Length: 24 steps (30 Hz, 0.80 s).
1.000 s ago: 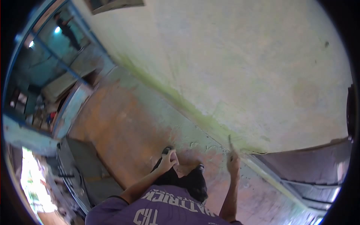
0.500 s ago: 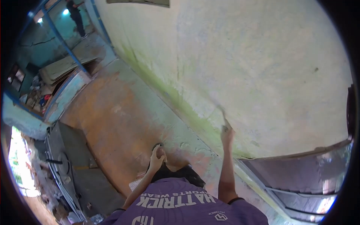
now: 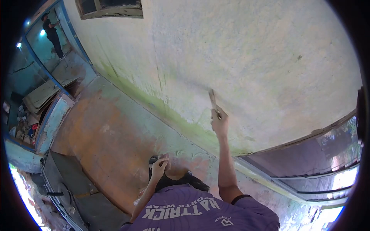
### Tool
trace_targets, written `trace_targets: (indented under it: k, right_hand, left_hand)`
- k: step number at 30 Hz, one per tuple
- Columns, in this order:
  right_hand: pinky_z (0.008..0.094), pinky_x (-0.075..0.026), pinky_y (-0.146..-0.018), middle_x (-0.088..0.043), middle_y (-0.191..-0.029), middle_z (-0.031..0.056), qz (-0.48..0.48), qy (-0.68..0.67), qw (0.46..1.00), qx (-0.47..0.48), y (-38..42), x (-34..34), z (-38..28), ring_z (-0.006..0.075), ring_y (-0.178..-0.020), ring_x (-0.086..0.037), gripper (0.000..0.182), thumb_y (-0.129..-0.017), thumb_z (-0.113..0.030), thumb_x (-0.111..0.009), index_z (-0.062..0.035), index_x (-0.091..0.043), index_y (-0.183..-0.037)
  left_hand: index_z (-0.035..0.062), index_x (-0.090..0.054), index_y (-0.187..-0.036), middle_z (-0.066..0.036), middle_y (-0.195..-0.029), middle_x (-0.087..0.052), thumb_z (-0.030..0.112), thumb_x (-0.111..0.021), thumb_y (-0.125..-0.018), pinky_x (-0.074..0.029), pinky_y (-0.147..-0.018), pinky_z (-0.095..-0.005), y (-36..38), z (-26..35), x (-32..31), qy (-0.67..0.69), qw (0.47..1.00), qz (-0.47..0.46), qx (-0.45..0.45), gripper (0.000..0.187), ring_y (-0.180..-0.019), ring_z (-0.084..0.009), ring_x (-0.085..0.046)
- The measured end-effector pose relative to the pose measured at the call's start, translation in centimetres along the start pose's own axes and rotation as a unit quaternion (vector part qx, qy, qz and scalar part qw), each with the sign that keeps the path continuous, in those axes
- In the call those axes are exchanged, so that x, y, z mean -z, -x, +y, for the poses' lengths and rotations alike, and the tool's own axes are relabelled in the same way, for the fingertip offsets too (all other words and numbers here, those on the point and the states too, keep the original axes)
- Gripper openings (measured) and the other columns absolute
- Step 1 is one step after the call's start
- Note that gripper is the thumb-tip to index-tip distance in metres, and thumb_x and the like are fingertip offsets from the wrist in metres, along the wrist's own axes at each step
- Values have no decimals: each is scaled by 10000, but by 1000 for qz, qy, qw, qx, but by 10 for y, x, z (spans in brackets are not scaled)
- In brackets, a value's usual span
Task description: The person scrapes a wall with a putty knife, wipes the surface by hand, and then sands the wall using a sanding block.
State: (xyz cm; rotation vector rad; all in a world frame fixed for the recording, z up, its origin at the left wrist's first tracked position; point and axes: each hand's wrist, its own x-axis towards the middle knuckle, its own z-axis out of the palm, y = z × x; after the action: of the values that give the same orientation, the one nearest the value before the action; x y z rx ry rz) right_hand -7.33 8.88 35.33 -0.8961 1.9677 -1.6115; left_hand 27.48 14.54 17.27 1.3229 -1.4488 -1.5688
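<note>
My right hand (image 3: 219, 122) is closed around the handle of a flat, scraper-like tool (image 3: 212, 99). Its far end is at the pale, green-stained wall (image 3: 250, 77); blur hides whether it touches. Low in front of my body, my left hand (image 3: 158, 168) has its fingers closed on a small pinkish-brown flat piece (image 3: 166, 163), whose kind I cannot make out. A dark shoe (image 3: 152, 161) shows just beyond that hand.
A worn orange and green floor (image 3: 104, 134) runs along the wall base. Grey metal furniture (image 3: 73, 181) stands at the left. A window (image 3: 111, 9) is set in the wall. Another person (image 3: 53, 34) stands beyond a blue frame. Dark slatted panels (image 3: 304, 165) are at the right.
My right hand and the tool have moved up and left across the wall. The view has shifted, showing more of the window. My left hand still grips the small piece.
</note>
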Motion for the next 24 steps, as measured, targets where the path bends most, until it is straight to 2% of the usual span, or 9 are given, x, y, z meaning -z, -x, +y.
trace_targets:
  k: [2, 5, 10, 13, 14, 17, 18, 21, 24]
  right_hand:
    - [256, -339, -390, -520, -647, -12, -30, -53, 998, -26, 0, -15, -13, 58, -449, -439, 330, -980, -172, -574, -72, -621, -1292]
    - [247, -328, -382, -526, -667, 0, 35, -123, 992, -22, 22, -2, -39, 56, -440, -425, 380, -1002, -162, -535, -98, -565, -1375]
    - [252, -338, -390, -576, -701, 36, 5, -18, 993, 119, -9, -20, -75, 63, -437, -439, 481, -1020, -162, -510, -121, -448, -1495]
    - [254, -342, -391, -594, -722, 45, -15, -23, 996, 84, -17, -37, -113, 63, -443, -443, 506, -1011, -152, -521, -143, -432, -1509]
    - [259, -367, -428, -595, -709, 46, -3, 4, 997, 78, -17, -38, -110, 62, -477, -455, 490, -1002, -152, -537, -133, -470, -1486]
    - [272, -392, -472, -589, -675, 42, 86, 78, 977, 180, -8, -38, -103, 69, -512, -466, 453, -990, -149, -556, -120, -529, -1441]
    - [278, -402, -504, -574, -645, 36, 85, 86, 983, 140, -8, -37, -110, 74, -533, -467, 442, -982, -139, -566, -135, -551, -1424]
    - [281, -401, -498, -555, -630, 27, 54, 140, 970, 191, -34, -56, -130, 78, -525, -464, 451, -983, -140, -567, -152, -541, -1433]
    - [287, -387, -469, -534, -612, 19, 41, 100, 975, 193, -50, -94, -150, 84, -494, -452, 424, -989, -158, -567, -134, -560, -1412]
  left_hand:
    - [0, -719, -1098, -66, -998, -725, 86, -621, -947, -494, -854, -261, -3, 4, 0, 15, 1000, -12, -7, 200, -937, -115, -643]
    - [-8, -714, -1104, -64, -988, -726, 91, -615, -951, -496, -850, -262, -5, 10, 5, -45, 998, -6, -39, 207, -930, -111, -642]
    - [1, -713, -1111, -69, -1009, -729, 101, -618, -952, -494, -848, -262, -17, 16, 5, 6, 999, -33, -40, 210, -934, -104, -639]
    - [3, -711, -1115, -74, -1017, -731, 110, -615, -954, -493, -843, -262, -27, 23, 8, 22, 998, -50, -38, 216, -931, -107, -643]
    - [2, -710, -1115, -77, -1015, -732, 114, -615, -954, -493, -839, -262, -30, 24, 11, 22, 998, -53, -37, 218, -927, -108, -644]
    - [2, -709, -1116, -87, -995, -734, 124, -614, -954, -495, -825, -263, -36, 31, 28, 6, 997, -44, -68, 224, -910, -113, -648]
    - [2, -709, -1116, -90, -986, -734, 127, -614, -953, -495, -820, -264, -38, 32, 31, 2, 996, -39, -82, 226, -904, -116, -649]
    - [3, -708, -1115, -98, -980, -734, 127, -616, -950, -495, -817, -267, -47, 22, 46, 6, 999, -32, -42, 226, -895, -115, -645]
    - [2, -716, -1097, -89, -1040, -729, 117, -613, -951, -490, -853, -266, -58, 3, 61, 22, 999, -33, -28, 213, -931, -118, -640]
